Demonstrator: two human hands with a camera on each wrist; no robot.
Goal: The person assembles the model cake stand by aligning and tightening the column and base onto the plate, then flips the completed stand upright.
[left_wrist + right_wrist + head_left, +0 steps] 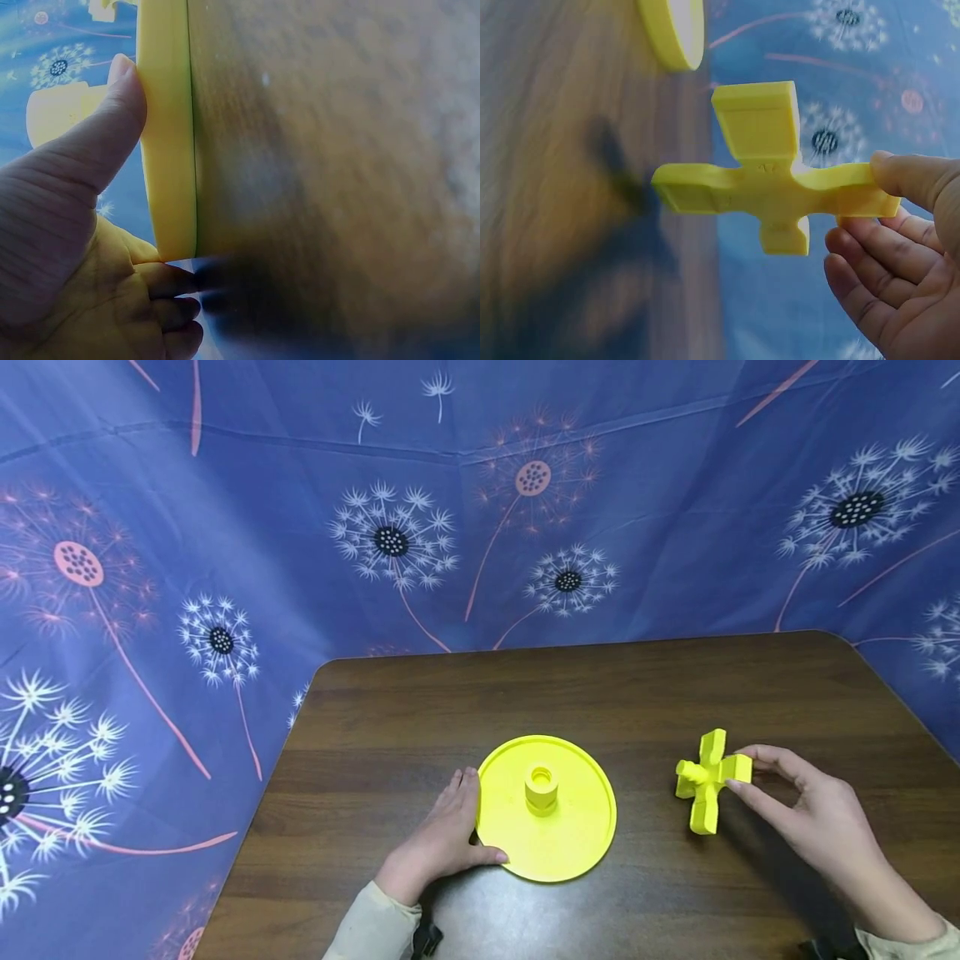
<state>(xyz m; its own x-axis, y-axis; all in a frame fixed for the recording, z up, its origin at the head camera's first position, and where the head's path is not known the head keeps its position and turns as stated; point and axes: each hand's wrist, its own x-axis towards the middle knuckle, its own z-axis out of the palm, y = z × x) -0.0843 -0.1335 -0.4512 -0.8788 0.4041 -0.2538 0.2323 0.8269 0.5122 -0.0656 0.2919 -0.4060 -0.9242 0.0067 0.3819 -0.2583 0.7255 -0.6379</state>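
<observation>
Left hand: my left hand [450, 839] lies nearest to me on the dark brown wooden tabletop [390, 727], against the left rim of the round yellow plastic disc [577, 827]. My thumb [105, 127] presses the rim's edge and my fingers curl at its lower edge, so I hold the disc by its side.

Disc: the round yellow plastic disc lies flat on the tabletop, near the front edge and about the middle. A short yellow hollow hub [541, 787] stands upright at the disc's centre.

Right hand: my right hand [806, 814] is well to the right of the disc. My thumb and fingertips pinch one arm of the yellow plastic cross-shaped piece [708, 779]; in the right wrist view my thumb [915, 176] sits on that arm's end with my fingers under it.

Cross piece: the yellow cross-shaped piece stands tilted, right of the disc and apart from it. Its lower arm is at the tabletop; whether it touches, I cannot tell. A short stub sticks out of its centre toward the disc.

Backdrop: beyond the disc, past the tabletop's far edge, hangs a blue cloth printed with dandelion heads [390, 539].
</observation>
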